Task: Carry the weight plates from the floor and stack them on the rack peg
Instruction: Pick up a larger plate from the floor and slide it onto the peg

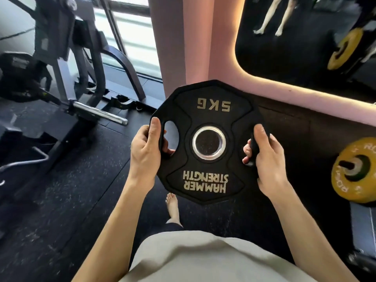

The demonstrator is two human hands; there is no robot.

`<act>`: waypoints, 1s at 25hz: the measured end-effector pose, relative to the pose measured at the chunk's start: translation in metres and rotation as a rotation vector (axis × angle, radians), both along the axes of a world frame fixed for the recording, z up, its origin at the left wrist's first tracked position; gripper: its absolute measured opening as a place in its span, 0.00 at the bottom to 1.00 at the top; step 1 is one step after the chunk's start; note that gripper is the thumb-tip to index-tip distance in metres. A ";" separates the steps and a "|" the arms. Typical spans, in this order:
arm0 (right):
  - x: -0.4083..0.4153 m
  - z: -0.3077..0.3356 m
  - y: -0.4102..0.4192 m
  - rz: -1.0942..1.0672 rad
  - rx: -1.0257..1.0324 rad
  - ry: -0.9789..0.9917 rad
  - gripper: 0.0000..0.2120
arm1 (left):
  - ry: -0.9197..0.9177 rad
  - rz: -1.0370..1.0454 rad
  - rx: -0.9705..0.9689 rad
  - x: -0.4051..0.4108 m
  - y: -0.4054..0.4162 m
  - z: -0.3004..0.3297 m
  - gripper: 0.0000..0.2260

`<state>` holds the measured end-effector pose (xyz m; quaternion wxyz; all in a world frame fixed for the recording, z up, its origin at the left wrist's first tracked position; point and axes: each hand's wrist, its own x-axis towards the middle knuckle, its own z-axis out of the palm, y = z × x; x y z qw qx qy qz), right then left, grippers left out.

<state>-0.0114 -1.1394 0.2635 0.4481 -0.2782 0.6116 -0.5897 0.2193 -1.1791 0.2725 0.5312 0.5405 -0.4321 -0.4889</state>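
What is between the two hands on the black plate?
In the head view, the black plate's steel-ringed centre hole lies between the left hand and right hand.

The plate (207, 141) is up off the floor (81, 200), between the left hand (145, 154) and the right hand (264, 159). A machine (61, 68) with a bar (99, 113) stands to the left. Another plate (355, 169) sits on a peg (345, 164) to the right, below a mirror (305, 37).

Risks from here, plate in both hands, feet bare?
1. The black rubber 5 kg plate is held over a bare foot; a slip from the left hand or right hand could hit the toes.
2. The steel-ringed centre hole may miss the peg holding the yellow round plate, pinching fingers.
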 end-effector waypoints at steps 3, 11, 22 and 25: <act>0.005 -0.004 -0.084 -0.046 -0.006 0.016 0.18 | 0.044 -0.047 -0.024 0.000 -0.093 -0.003 0.20; -0.004 0.008 -0.256 -0.252 -0.048 -0.011 0.16 | 0.025 -0.254 -0.028 -0.026 -0.308 0.016 0.17; -0.184 0.002 -0.435 -0.592 -0.101 -0.006 0.14 | 0.011 -0.602 -0.024 -0.245 -0.550 0.011 0.16; -0.230 0.011 -0.450 -0.721 -0.102 -0.013 0.19 | -0.031 -0.731 -0.039 -0.312 -0.584 0.018 0.16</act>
